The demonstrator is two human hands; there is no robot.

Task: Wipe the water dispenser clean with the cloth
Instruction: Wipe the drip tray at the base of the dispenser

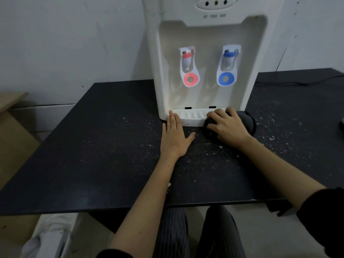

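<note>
A white tabletop water dispenser (202, 101) stands at the back of a black table (93, 146), with a red tap (188, 66) on the left and a blue tap (227, 64) on the right. Its ribbed drip tray (191, 116) juts out at the bottom. My right hand (226, 125) presses a dark cloth (247, 121) against the tray's right end. My left hand (175, 136) lies flat on the table, fingers apart, fingertips touching the tray's left end.
The tabletop is speckled with white flecks. A dark cable (297, 82) runs along the table behind the dispenser on the right. A wooden piece (13, 123) stands at the left, and white fabric (48, 237) lies on the floor below the table's front edge.
</note>
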